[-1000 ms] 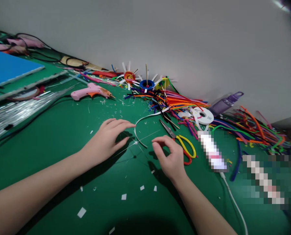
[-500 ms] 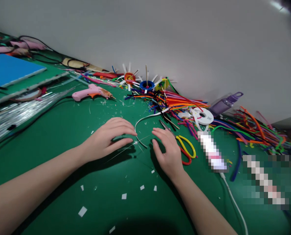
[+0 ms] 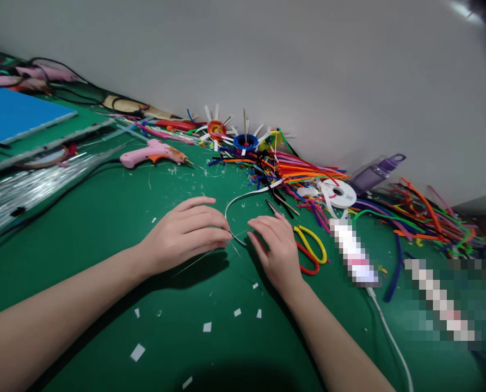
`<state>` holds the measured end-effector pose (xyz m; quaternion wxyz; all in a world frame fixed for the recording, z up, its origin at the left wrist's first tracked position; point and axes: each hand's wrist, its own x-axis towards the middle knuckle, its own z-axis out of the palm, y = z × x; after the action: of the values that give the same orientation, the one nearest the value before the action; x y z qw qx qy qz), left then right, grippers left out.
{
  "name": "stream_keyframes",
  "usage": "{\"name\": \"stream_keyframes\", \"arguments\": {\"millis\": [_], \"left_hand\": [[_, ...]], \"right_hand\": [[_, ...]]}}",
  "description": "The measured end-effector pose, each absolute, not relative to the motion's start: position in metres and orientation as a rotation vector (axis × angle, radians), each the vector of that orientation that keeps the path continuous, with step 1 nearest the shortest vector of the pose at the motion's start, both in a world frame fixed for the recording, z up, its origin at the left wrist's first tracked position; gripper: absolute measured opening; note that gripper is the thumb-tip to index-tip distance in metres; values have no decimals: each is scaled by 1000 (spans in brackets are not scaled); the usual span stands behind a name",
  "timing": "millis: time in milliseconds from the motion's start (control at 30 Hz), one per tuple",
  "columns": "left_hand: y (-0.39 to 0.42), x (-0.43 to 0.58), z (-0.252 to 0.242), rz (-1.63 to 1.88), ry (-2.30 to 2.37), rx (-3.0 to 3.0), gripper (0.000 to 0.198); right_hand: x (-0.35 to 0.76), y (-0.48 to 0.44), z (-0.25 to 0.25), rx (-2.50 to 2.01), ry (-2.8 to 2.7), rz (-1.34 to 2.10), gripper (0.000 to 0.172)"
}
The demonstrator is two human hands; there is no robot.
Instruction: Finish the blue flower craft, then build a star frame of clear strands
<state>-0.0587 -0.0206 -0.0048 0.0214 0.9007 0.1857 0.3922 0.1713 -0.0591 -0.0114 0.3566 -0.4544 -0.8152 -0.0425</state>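
Your left hand [image 3: 183, 234] pinches narrow on the thin clear filament [image 3: 197, 259], left of the yellow-and-red-handled scissors [image 3: 313, 247]. Your right hand [image 3: 277, 247] lies flat and open just beside them. The curved white strip [image 3: 237, 200] looks not yet joined to anything.

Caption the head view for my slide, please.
Left hand and right hand meet at a thin strand on a green mat near scissors.

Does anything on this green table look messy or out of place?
Yes. Small white paper scraps litter the near part of the green mat, and the pipe cleaners sprawl in a tangled heap along the wall.
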Motion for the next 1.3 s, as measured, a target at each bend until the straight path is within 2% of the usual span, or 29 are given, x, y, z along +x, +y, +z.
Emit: {"name": "stream_keyframes", "arguments": {"millis": [133,567,767,1067,1300], "left_hand": [[-25,-59,-3,1322,587,2798,14],[-41,-63,14,1465,669,2899,15],[-48,-63,19,1497,600,2973,8],[-54,-67,11,1429,531,3000,25],[-56,-62,15,1485,521,3070,15]], "right_hand": [[168,-61,-10,-1157,-2085,-142,14],[164,-76,3,-1067,-2037,-241,24],[160,-81,8,-1016,-1994,-214,29],[156,-86,14,-973,-1936,-183,21],[156,-86,14,-989,-1939,-191,20]]}}
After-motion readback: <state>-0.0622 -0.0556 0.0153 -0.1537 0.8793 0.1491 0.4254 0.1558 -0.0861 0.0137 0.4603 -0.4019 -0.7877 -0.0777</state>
